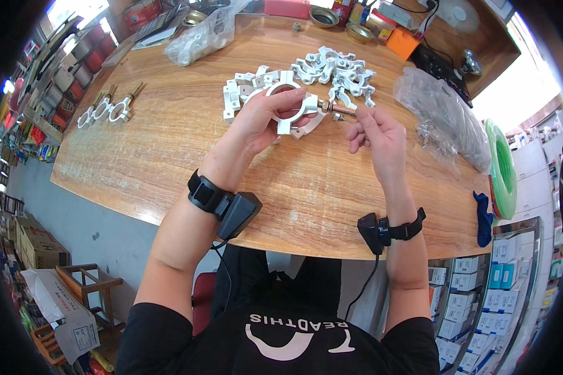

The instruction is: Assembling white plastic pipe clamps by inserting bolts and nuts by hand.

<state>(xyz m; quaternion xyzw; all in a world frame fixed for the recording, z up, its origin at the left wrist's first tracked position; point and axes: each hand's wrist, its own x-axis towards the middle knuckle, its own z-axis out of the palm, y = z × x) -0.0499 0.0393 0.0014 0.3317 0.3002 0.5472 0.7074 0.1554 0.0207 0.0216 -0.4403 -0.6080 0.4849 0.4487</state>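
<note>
A white ring-shaped pipe clamp (284, 129) is gripped by my left hand (256, 122), thumb across the ring. From its right side a brass-coloured threaded bolt (339, 109) sticks out, carrying a nut near the clamp. My right hand (381, 134) pinches the bolt's far end between thumb and fingertips. Just beyond my left hand lie white clamp pieces (231, 100), partly hidden by it. Loose white clamp halves (338, 72) form a pile farther back. At the left of the table, several white clamps with brass-coloured bolts (120, 110) lie in a row.
Both hands work above a wooden table (150, 169). A crumpled plastic bag (444, 119) and a green coil (500, 169) lie to the right, near a dark blue cloth (483, 219). Another clear bag (203, 40), metal bowls (323, 17) and an orange box (401, 42) stand at the back.
</note>
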